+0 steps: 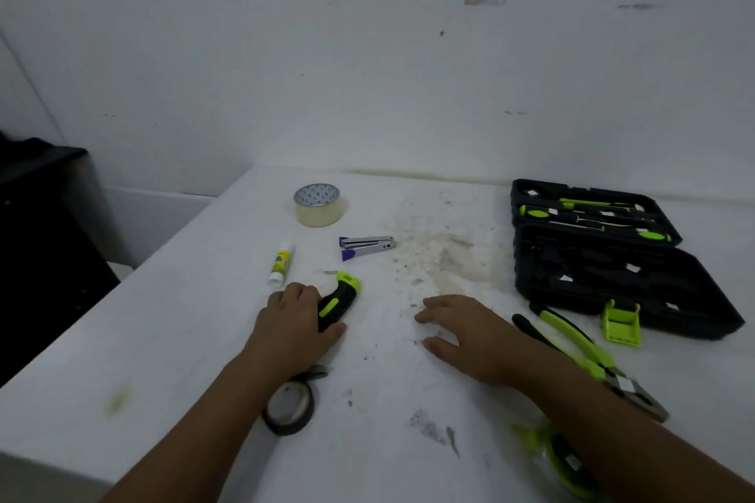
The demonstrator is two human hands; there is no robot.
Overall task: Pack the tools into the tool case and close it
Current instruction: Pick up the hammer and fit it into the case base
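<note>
White table [171, 339], stained at centre. Tool case [629, 282] open right of frame, partly filled; pliers [580, 351] unpacked. Left hand [294, 323] grasping utility knife [339, 300]; right hand [465, 335] spread, empty.

One camera on my head looks forward and down, close over the white table [196, 339] toward the far wall [367, 53].

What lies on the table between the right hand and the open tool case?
In the head view, green-handled pliers lie between the right hand and the tool case, beside its green latch.
</note>
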